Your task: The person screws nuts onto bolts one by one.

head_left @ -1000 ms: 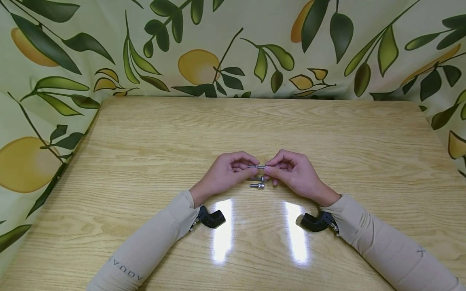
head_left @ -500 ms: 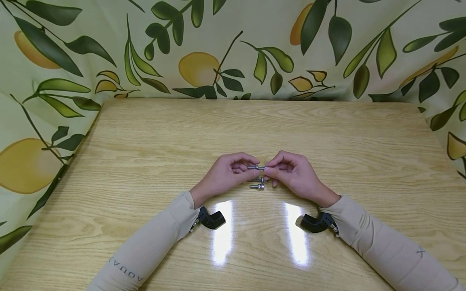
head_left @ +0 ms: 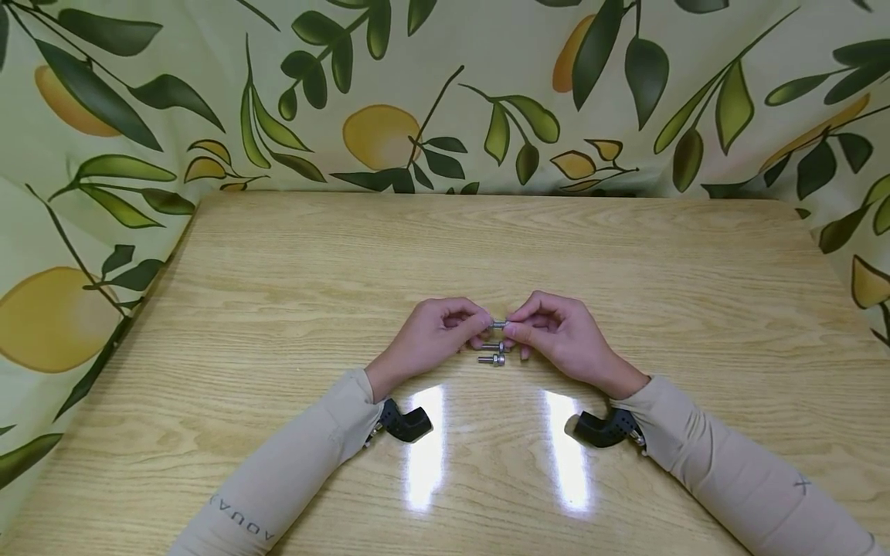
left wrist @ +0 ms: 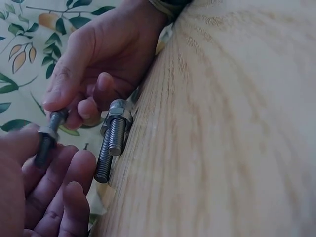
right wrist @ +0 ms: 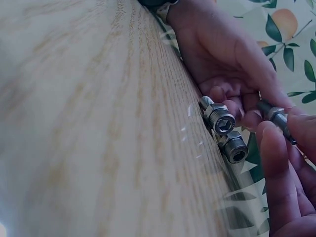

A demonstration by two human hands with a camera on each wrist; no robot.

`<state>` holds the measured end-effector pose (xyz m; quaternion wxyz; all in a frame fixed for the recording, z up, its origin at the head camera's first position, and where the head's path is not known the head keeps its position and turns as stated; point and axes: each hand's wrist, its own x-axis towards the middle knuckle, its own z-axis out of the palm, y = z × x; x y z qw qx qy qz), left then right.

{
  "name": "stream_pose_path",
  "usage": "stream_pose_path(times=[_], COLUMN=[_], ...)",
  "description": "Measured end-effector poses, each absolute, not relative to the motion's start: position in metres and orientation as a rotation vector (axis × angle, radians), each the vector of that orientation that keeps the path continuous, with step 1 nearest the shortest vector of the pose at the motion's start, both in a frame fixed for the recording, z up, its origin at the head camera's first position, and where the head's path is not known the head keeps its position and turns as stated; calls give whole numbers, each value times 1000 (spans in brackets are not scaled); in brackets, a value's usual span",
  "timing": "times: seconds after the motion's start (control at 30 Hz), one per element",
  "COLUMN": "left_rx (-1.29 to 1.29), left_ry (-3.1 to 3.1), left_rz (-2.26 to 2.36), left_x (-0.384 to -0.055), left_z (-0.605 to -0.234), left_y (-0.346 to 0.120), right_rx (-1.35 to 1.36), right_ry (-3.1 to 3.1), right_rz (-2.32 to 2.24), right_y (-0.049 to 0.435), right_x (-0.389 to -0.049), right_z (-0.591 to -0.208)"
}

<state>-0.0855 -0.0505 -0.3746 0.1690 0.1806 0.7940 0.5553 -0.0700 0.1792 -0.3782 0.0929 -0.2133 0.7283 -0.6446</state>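
My right hand (head_left: 563, 336) pinches the head end of a metal bolt (head_left: 500, 325) between thumb and index finger. Partway along its shank sits a hex nut (left wrist: 48, 132). The left hand (head_left: 438, 332) has its thumb and index finger closed around the nut and the threaded end, its other fingers loosely bent below. The bolt lies level between both hands, raised over the table. Just in front, a longer socket-head bolt (left wrist: 102, 158) and a shorter socket-head bolt (head_left: 490, 360) lie side by side, each with a nut near its head.
The wood-grain table (head_left: 313, 255) reaches back to a fruit-and-leaf patterned cloth (head_left: 514, 46). Black wrist-worn devices hang at both cuffs, the left device (head_left: 406, 422) and the right device (head_left: 601, 427) close over the tabletop. Light reflections shine between the forearms.
The left thumb and index finger, spread apart half a second ago with the nut showing between them, have closed on the nut. The right hand keeps its pinch. The view has tilted up slightly.
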Motion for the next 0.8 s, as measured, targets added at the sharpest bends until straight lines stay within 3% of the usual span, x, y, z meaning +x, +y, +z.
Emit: stream_pose_path(times=[0.8], left_rx=[499], left_ry=[2228], left_rz=[1604], left_x=[-87], left_z=[-377], left_y=[-51], right_rx=[-645], right_ry=[2155], right_rz=[-1917], right_y=[179], right_x=[-70], right_z=[-379])
